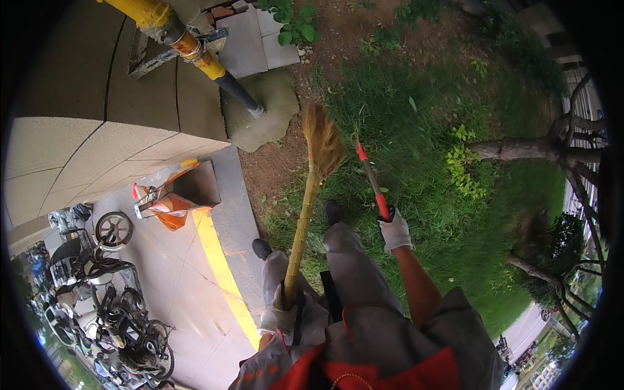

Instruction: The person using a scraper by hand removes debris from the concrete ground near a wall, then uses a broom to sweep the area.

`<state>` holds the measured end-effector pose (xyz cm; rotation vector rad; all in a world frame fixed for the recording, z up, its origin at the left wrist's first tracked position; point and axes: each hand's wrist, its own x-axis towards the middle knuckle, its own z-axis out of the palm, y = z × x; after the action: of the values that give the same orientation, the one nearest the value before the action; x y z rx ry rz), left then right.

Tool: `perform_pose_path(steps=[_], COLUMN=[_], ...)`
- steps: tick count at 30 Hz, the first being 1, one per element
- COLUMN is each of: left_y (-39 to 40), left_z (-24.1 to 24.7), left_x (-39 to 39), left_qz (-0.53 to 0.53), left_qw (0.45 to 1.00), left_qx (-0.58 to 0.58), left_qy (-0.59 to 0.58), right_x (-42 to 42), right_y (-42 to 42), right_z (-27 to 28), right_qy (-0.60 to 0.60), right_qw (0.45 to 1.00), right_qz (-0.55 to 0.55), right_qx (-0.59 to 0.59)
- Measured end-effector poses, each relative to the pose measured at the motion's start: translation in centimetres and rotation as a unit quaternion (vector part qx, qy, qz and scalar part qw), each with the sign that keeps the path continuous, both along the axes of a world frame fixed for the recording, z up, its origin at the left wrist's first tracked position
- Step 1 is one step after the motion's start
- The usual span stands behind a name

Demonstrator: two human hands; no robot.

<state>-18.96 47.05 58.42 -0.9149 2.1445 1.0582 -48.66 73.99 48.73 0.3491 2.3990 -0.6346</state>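
Observation:
My left hand (pixel 279 314), in a pale work glove, grips the lower end of a straw broom's yellow wrapped handle (pixel 303 219). The broom's brown bristles (pixel 323 139) point away from me, over the border of bare soil and grass. In my right hand (pixel 396 233), also gloved, is the red grip of a slim metal tool (pixel 371 173), perhaps a litter picker. Its narrow tip reaches over the grass (pixel 414 131), right of the bristles. What the tip touches is too small to tell.
A dustpan-like container (pixel 197 183) with orange bags stands on the paving by a building wall (pixel 117 151). A yellow-and-black pipe (pixel 195 51) rises beside the wall. Parked scooters and bicycles (pixel 122 317) crowd the left. Tree trunks (pixel 516 147) stand at right.

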Motion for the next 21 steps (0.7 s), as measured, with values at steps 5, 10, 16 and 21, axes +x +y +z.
perform_pose_path(steps=[5, 10, 16, 21], left_y=[-5.7, -16.1, -28.4, -31.4], left_z=[-1.0, -3.2, -2.2, -0.4], left_x=[-2.7, -6.0, 0.8, 3.5], left_qz=[-0.127, -0.172, -0.213, -0.195], left_qw=[0.992, 0.982, 0.977, 0.98], left_qx=[-0.009, 0.033, -0.013, 0.02], left_qy=[0.014, -0.072, 0.011, 0.041], right_x=[3.8, 16.3, 28.7, 35.1], right_y=[-8.9, -10.3, -16.8, -23.2], right_z=[-0.6, -1.0, -0.6, -3.0], right_qy=[-0.005, 0.075, -0.126, -0.144], right_qw=[0.995, 0.959, 0.74, 0.693], right_qz=[0.021, -0.22, -0.576, -0.539], right_qx=[0.094, -0.162, -0.323, -0.456])
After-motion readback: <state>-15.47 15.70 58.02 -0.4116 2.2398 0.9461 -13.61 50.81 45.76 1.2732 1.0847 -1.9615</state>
